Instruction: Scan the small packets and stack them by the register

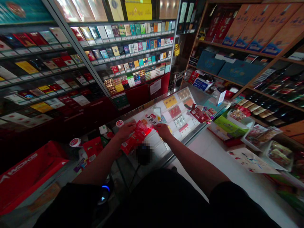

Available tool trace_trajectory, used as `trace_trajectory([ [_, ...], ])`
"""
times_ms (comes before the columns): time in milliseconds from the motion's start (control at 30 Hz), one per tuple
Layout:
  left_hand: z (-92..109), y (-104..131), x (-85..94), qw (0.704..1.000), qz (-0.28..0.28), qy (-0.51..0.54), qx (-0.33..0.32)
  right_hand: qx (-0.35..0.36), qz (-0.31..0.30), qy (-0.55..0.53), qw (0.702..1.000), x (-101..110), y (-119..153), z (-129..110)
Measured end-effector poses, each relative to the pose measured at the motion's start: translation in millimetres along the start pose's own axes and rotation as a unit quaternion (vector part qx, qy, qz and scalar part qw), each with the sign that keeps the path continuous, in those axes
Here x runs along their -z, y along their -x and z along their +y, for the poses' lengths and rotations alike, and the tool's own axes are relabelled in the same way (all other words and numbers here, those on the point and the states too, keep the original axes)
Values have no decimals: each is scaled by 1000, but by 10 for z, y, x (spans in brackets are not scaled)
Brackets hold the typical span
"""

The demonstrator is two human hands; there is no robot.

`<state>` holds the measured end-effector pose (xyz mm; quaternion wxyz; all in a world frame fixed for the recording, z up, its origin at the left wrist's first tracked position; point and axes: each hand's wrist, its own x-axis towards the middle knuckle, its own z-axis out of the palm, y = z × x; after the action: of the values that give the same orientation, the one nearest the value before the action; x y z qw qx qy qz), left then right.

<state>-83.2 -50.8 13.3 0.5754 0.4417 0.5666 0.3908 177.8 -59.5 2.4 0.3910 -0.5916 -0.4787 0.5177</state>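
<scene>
Above the worktop (190, 140), left fingers (130, 126) are gripping a red packet (142, 127), right fingers (157, 127) a white packet (151, 119); slack pinching could cause slipping.

Packets (130, 143) over the counter (163, 148), between left hand (125, 131) and right hand (163, 130).
With the packets at the dial's centre, two tubs (75, 142) sit around 9 o'clock and a box (28, 169) at 8; the rack (80, 49) spans 10 to 12, beyond the counter; sachets (200, 114) lie on the counter between 2 and 3; at 1 to 2, shelves (237, 48) bear cartons (256, 28) above bottles (273, 83); trays (268, 155) stand around 3.
</scene>
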Motion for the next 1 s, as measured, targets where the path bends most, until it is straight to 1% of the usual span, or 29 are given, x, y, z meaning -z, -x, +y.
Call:
trace_trajectory([
  [67, 26, 42, 47, 1000, -5, 25, 2, -14, -7, -30, 999, -89, -20, 3],
  [233, -9, 144, 221, 999, 39, 10, 14, -101, -47, -105, 988, -304, -44, -28],
  [367, -139, 220, 340, 997, 75, 12, 34, -168, -72, -128, 975, -425, -46, -41],
  [500, -319, 302, 411, 992, 113, 19, 53, -217, -93, -138, 962, -509, -34, 15],
  [667, -496, 406, 481, 988, 137, 25, 66, -250, -148, -137, 947, -576, -13, 98],
  [733, -533, 436, 513, 987, 140, 10, 82, -260, -151, -109, 947, -605, -15, 123],
  [867, -573, 470, 581, 980, 159, -22, 115, -259, -156, -61, 951, -659, -31, 183],
  [1000, -587, 518, 635, 972, 183, -46, 140, -252, -157, -45, 954, -639, -38, 254],
])
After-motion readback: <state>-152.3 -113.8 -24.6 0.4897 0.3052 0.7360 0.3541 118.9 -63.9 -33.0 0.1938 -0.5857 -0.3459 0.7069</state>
